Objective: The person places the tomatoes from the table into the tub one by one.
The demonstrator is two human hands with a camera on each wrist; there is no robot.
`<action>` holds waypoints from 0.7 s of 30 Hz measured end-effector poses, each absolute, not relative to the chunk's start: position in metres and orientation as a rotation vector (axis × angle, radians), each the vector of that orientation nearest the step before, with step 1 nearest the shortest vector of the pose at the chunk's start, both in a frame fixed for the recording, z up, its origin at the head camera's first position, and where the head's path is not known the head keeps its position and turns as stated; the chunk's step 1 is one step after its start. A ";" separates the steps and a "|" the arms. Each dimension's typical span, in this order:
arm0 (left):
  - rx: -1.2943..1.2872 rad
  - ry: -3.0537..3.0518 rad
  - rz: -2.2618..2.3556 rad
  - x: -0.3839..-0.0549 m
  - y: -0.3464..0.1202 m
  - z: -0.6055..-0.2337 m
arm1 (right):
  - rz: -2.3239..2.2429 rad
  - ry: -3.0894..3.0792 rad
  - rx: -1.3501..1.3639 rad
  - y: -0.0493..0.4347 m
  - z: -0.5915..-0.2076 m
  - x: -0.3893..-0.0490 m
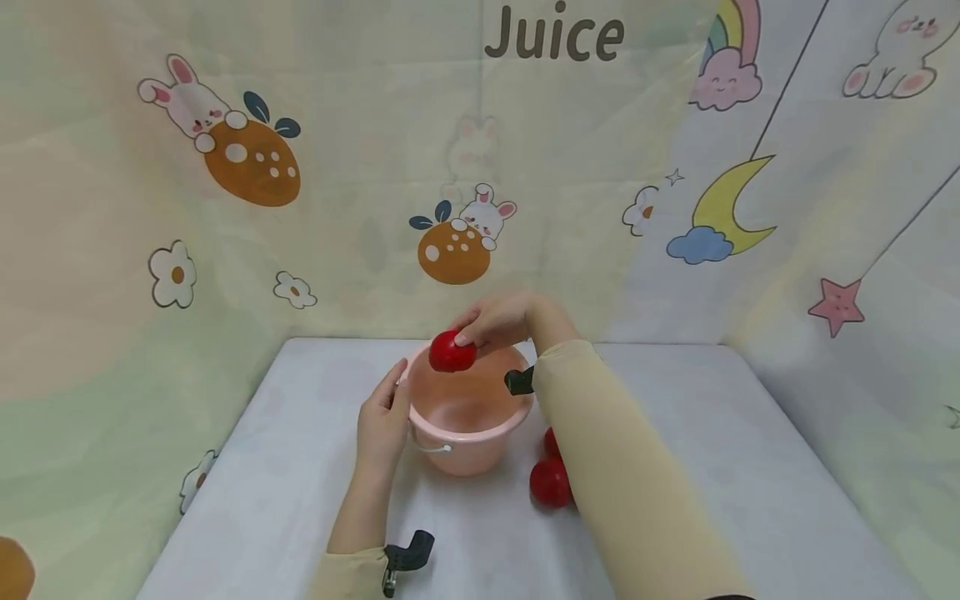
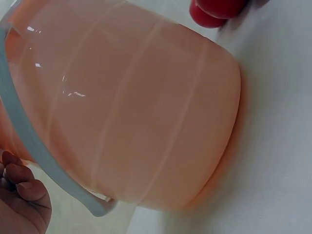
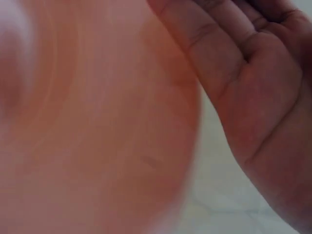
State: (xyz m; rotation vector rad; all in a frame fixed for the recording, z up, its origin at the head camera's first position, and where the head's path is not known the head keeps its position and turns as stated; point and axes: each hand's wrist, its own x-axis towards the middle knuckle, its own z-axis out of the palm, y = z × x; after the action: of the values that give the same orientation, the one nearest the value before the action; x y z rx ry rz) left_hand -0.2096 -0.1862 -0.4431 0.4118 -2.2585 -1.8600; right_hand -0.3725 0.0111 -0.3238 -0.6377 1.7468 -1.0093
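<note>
A pink bucket [image 1: 465, 454] with a pale handle [image 2: 29, 126] stands upright on the table, its mouth facing up. At its left rim my left hand [image 1: 384, 425] holds the edge; in the left wrist view the fingers of that hand [image 2: 24, 195] show curled beside the bucket wall. Over the bucket's mouth, my right hand [image 1: 498, 323] grips a red round fruit [image 1: 452, 352]. The right wrist view shows the palm of the right hand [image 3: 253, 87] close to the bucket's blurred wall [image 3: 107, 122], with the fruit out of sight there.
More red round fruits [image 1: 550, 483] lie on the table to the right of the bucket, partly covered by my right sleeve [image 1: 622, 450]. The white table [image 1: 285, 467] ends at a printed curtain [image 1: 360, 275] at the back and sides.
</note>
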 end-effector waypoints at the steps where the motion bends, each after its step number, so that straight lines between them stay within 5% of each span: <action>1: 0.411 -2.255 -1.864 -0.209 -0.186 -0.443 | -0.994 1.759 -0.611 0.008 -0.328 -0.372; 21: 0.403 -2.262 -1.829 -0.211 -0.185 -0.446 | -0.975 1.717 -0.468 -0.028 -0.379 -0.358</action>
State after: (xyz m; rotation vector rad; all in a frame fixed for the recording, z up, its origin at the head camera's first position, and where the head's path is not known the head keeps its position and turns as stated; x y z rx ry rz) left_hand -0.2106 -0.1851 -0.4462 0.4027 -2.2620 -1.8288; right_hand -0.3577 -0.0282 -0.3785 -0.4677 1.7175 -0.9751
